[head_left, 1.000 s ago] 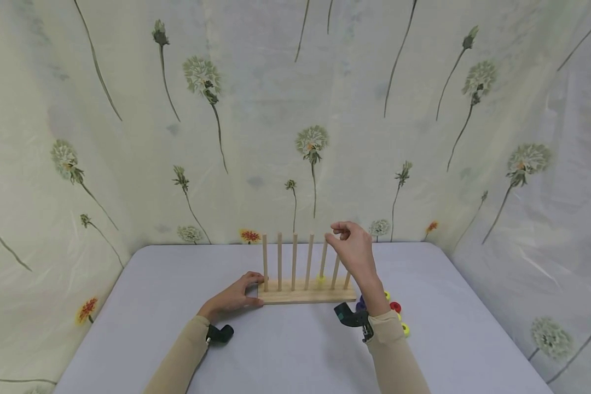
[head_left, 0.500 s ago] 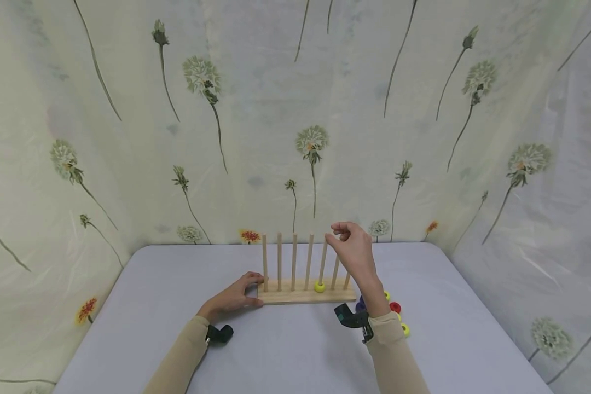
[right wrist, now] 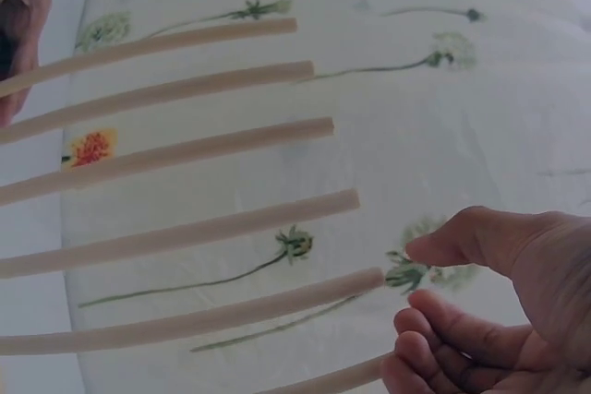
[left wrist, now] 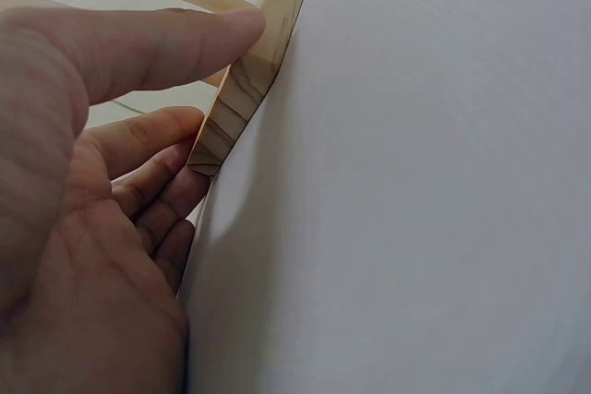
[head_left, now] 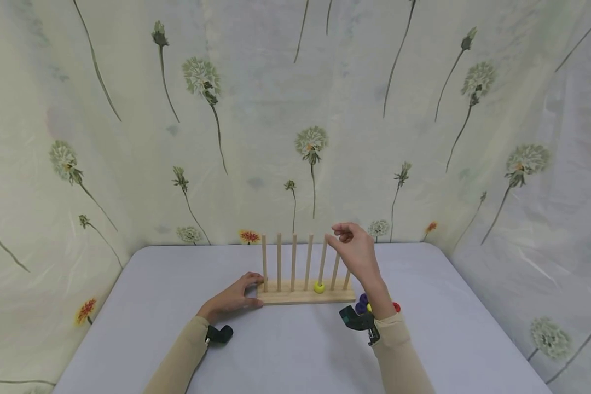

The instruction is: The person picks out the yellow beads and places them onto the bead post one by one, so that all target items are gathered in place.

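Observation:
A wooden peg rack (head_left: 305, 298) stands on the table, with a row of upright pegs. My left hand (head_left: 233, 294) holds its left end, the thumb at the front edge and fingers behind; in the left wrist view the thumb (left wrist: 185, 48) lies against the wooden end (left wrist: 235, 108). One yellow bead (head_left: 319, 288) sits at the foot of the fifth peg from the left. Over that peg's top hovers my right hand (head_left: 357, 253), thumb and forefinger apart, nothing between them. The right wrist view shows this gap beside a peg's tip (right wrist: 374, 278).
Purple beads (head_left: 361, 305) and a red bead (head_left: 397, 307) lie right of the rack, partly hidden by the right wrist. Each wrist wears a black camera (head_left: 220, 334). A flower-print curtain (head_left: 256, 137) hangs behind the table (head_left: 285, 350).
The yellow bead, a blur near the peg's foot a second ago, now rests on the base. My right hand and forearm have shifted slightly right. The left hand stays put.

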{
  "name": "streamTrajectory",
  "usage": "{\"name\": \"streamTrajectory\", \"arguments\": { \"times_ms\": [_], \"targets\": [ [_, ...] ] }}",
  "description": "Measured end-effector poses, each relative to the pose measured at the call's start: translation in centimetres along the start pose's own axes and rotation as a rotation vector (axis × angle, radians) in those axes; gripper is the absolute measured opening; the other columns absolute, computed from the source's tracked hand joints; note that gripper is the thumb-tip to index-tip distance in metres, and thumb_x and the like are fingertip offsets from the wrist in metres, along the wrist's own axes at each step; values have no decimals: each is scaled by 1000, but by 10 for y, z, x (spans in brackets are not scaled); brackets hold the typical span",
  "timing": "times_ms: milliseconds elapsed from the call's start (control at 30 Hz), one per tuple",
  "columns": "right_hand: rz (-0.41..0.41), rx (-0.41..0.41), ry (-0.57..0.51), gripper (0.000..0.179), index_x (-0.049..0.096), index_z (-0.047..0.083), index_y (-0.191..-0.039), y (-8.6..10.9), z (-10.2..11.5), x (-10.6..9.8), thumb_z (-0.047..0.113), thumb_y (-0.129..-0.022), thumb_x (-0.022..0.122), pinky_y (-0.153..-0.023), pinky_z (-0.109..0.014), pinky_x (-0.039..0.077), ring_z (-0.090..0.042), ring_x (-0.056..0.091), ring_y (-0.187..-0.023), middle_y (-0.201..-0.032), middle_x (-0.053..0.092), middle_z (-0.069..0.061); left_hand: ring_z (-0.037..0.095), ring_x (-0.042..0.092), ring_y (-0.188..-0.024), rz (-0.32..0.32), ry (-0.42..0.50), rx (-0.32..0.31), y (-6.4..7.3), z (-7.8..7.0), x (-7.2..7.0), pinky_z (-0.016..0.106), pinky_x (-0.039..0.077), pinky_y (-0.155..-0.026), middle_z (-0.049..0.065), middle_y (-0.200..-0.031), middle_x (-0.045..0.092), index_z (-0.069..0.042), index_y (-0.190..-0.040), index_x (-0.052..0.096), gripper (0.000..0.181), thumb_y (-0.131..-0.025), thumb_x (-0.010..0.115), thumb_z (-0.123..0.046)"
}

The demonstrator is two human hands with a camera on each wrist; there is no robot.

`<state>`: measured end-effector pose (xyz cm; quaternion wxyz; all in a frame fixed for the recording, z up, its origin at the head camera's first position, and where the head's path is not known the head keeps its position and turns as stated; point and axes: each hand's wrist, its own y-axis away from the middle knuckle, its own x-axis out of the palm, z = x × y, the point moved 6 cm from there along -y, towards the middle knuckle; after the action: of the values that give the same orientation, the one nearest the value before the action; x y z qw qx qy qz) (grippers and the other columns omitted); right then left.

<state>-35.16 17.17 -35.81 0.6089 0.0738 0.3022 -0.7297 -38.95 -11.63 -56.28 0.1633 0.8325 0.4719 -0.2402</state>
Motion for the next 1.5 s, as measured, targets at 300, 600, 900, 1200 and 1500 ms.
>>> {"name": "streamTrajectory", "arguments": {
  "times_ms": [300, 600, 900, 1200, 1500],
  "targets": [
    [78, 6, -98, 36, 63, 10, -113, 0, -10, -2, 31, -86, 73, -88, -35, 48, -21, 56, -97, -111, 63, -13, 33, 27, -142, 1, 1, 16, 0, 0, -1, 57, 23, -113, 8, -148, 35, -11, -140, 49, 72, -79, 79, -33],
    [181, -75, -170, 46, 57, 5, -121, 5, -22, -4, 30, -86, 74, -98, -39, 45, -19, 54, -102, -117, 60, -7, 33, 29, -141, 6, -9, 14, -1, -1, 0, 57, 24, -113, 9, -147, 36, -11, -140, 48, 70, -80, 78, -32],
    [339, -89, -180, 43, 58, 10, -120, 17, -41, -9, 30, -86, 73, -90, -17, 47, -27, 56, -111, -122, 58, -13, 33, 30, -140, 4, -6, 25, 2, -5, 0, 58, 24, -112, 9, -146, 37, -12, -140, 49, 70, -80, 78, -33],
    [499, -56, -244, 43, 53, 5, -123, 31, -67, -13, 24, -89, 71, -90, -18, 49, -21, 55, -114, -126, 55, -13, 32, 28, -141, 6, 10, -14, 2, -2, 2, 57, 22, -114, 8, -147, 36, -11, -141, 48, 72, -79, 78, -34],
    [540, -60, -190, 40, 53, 3, -122, 41, -97, -28, 19, -89, 70, -87, -18, 51, -22, 56, -111, -121, 56, -15, 33, 24, -143, 6, -1, 6, 2, -2, 2, 58, 21, -114, 8, -148, 35, -11, -140, 48, 71, -80, 78, -34]
  ]
}}
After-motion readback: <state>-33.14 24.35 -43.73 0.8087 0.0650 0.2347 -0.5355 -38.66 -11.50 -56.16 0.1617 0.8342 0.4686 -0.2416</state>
